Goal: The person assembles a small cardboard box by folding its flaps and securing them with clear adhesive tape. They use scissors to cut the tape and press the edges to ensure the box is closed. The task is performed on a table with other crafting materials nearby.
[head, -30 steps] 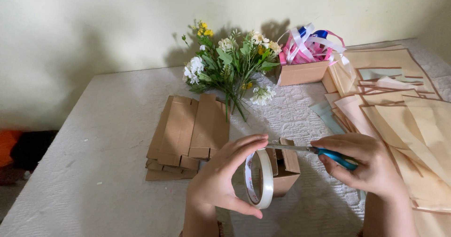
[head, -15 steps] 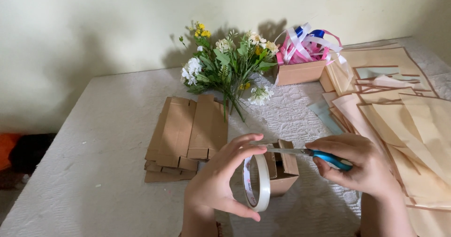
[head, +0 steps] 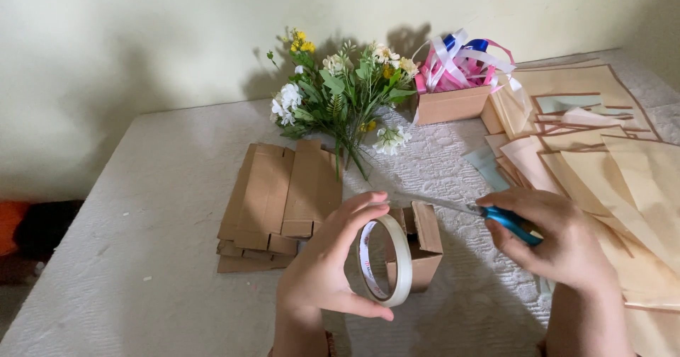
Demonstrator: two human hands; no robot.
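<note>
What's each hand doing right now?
Left hand: closed on a tape roll.
Right hand: closed on blue-handled scissors.

A white tape roll [head: 388,263] is standing on edge just in front of the small open cardboard box [head: 419,247]; blue-handled scissors [head: 489,215] are lying level above that box.
</note>
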